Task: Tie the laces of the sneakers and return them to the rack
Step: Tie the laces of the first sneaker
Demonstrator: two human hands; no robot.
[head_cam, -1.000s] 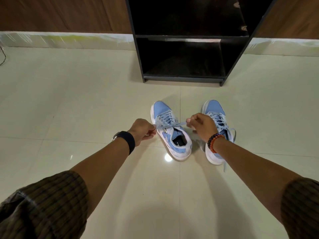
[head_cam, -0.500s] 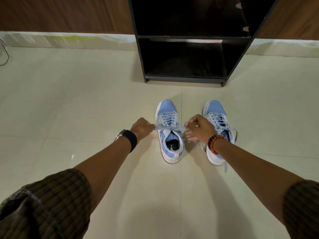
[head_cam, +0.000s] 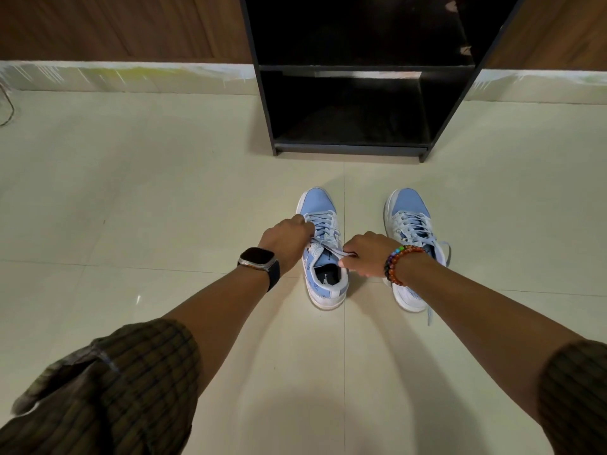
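Observation:
Two light blue and white sneakers stand on the tiled floor, toes pointing at the rack. My left hand [head_cam: 285, 236] and my right hand [head_cam: 366, 254] are both over the left sneaker [head_cam: 320, 205], each pinching an end of its lace [head_cam: 331, 250], which runs taut between them across the tongue. The right sneaker [head_cam: 407, 208] stands beside it, partly hidden by my right wrist, and its loose lace trails onto the floor. The black shoe rack [head_cam: 348, 147] stands against the wall just beyond the shoes, its lower shelves dark and bare.
Pale floor tiles spread out on all sides of the shoes. A wood-panelled wall with a white skirting runs behind the rack. A thin cable lies at the far left edge [head_cam: 7, 106].
Both hands have moved in closer over the left sneaker, the left one forward to the lacing, the right one back toward the shoe's opening. The lace now runs diagonally instead of straight across.

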